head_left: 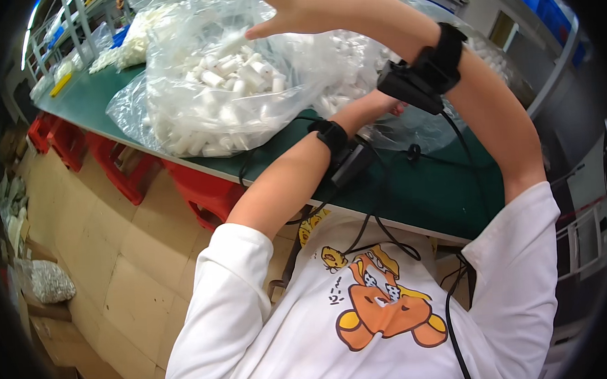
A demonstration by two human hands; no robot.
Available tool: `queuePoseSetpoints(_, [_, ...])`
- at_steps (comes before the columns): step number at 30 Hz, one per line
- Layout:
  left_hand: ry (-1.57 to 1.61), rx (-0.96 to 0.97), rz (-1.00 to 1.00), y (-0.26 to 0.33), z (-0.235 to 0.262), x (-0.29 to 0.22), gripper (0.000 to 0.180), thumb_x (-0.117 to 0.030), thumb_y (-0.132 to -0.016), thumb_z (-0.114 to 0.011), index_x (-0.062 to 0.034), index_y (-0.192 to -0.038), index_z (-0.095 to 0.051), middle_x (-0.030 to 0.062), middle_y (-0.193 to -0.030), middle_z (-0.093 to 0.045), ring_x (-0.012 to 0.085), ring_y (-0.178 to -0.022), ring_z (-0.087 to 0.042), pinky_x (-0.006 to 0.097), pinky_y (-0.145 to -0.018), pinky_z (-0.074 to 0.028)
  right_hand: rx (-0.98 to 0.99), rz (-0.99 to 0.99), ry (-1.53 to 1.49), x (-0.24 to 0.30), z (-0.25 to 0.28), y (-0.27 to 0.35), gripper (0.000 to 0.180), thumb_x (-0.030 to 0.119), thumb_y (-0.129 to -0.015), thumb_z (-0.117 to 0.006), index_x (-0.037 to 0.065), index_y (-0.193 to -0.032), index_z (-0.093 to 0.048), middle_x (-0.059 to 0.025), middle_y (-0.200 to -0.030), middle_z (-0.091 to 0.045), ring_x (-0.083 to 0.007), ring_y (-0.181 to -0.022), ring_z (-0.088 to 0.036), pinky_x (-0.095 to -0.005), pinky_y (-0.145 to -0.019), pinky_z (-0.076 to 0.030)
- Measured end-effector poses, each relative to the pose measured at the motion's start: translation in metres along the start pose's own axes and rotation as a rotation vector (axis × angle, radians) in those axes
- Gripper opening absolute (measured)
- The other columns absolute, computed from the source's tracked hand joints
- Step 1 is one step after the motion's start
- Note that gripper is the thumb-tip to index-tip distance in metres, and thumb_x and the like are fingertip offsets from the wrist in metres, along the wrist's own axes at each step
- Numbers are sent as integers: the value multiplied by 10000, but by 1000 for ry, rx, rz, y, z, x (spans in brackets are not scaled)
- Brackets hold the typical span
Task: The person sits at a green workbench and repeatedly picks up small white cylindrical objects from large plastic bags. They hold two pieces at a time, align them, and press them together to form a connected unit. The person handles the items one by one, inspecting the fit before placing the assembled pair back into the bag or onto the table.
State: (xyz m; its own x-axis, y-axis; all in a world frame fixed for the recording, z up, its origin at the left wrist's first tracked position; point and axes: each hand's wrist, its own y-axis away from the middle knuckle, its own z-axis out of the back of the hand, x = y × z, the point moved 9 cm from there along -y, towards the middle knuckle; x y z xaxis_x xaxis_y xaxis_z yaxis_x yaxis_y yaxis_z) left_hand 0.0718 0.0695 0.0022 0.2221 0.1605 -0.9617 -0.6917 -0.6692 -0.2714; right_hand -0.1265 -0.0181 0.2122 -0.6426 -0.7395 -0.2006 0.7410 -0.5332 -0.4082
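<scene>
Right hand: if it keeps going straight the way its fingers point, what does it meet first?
The right hand points left over the clear bag of white tubes. Going straight on, it would probably brush the bag's raised top first, though depth is unclear.

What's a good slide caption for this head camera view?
Right hand on a clear bag of white tubes; left hand behind it, over a green table.

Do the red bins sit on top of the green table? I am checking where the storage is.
No, the red bins sit below the green table, on the floor by its near edge.
</scene>
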Motion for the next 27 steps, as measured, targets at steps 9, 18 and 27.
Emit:
queuePoseSetpoints(9, [18,-115,111,4,12,-12,311,-332,-819,-567,-53,-943,-506,7,-755,-475,100,-602,-485,251,-537,-434,-73,198,-32,-27,9,99,127,116,-829,-530,14,-826,-454,-123,-766,-527,-263,-632,-458,-345,-577,-384])
queuePoseSetpoints(18, [40,-339,294,13,25,11,183,-138,-819,-476,-20,-954,-440,65,-807,-480,157,-684,-519,342,-657,-527,948,-572,-44,-188,-117,255,426,336,-781,-567,0,-1039,-526,-168,-936,-592,-312,-890,-568,-367,-771,-450])
queuePoseSetpoints(27, [-31,-296,295,11,26,14,168,-138,-823,-470,-26,-927,-400,69,-783,-491,180,-639,-553,337,-617,-524,397,-692,-74,-260,-164,205,833,625,-780,-489,-4,-1306,-345,-295,-1325,-329,-413,-1235,-330,-416,-1001,-302])
